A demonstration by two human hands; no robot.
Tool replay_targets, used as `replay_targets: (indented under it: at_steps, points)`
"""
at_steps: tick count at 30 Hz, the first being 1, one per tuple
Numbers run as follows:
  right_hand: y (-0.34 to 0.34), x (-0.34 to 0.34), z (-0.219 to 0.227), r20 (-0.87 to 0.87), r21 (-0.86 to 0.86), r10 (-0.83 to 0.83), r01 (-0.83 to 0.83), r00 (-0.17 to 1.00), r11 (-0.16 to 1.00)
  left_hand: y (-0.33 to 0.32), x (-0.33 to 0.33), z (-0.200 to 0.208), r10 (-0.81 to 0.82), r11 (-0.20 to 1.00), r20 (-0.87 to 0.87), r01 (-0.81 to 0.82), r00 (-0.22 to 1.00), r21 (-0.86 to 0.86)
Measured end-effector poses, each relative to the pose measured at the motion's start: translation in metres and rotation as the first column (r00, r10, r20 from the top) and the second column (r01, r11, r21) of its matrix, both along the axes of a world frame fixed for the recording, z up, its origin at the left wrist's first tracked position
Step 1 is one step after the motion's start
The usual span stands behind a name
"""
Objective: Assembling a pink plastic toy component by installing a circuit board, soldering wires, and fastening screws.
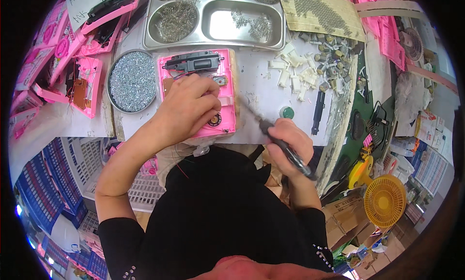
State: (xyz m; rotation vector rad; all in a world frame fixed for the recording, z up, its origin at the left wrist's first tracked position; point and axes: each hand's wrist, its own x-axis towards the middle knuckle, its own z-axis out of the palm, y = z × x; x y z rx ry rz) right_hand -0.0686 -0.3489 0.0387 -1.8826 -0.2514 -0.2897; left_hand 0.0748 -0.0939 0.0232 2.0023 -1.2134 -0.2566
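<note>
Left hand (193, 103) on an open pink casing (228, 121), screwdriver (266, 127) in the right hand (291, 143).
The casing lies on the tabletop (254, 79), left of the right fingers, which are wrapped round the screwdriver's dark handle; the tool's long axis slants up and left toward the casing's right edge. The left hand is nearer, fingers bent over the casing; whether they pinch a part is hidden.
</note>
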Motion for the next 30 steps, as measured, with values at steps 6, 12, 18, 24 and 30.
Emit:
replay_targets:
  at_steps: [6, 12, 18, 24, 30]
  points:
    - [0.058, 0.007, -0.019, 0.122, -0.237, -0.198, 0.222, 0.973, 0.946, 0.007, -0.008, 0.000, 0.247, 0.967, -0.001, -0.247, 0.969, -0.059]
    - [0.094, 0.032, -0.031, 0.242, -0.310, -0.179, 0.251, 0.954, 0.917, 0.009, -0.017, -0.002, 0.379, 0.918, -0.040, -0.381, 0.924, -0.107]
    - [0.096, 0.029, -0.040, 0.240, -0.334, -0.126, 0.204, 0.963, 0.920, 0.010, -0.019, -0.006, 0.403, 0.901, -0.060, -0.408, 0.913, -0.148]
    - [0.101, 0.023, -0.046, 0.213, -0.248, -0.155, 0.207, 0.965, 0.946, 0.008, -0.019, -0.010, 0.414, 0.889, -0.048, -0.415, 0.909, -0.194]
    - [0.100, 0.020, -0.036, 0.099, -0.133, -0.125, 0.137, 0.987, 0.982, 0.009, -0.018, -0.011, 0.392, 0.899, -0.052, -0.394, 0.919, -0.189]
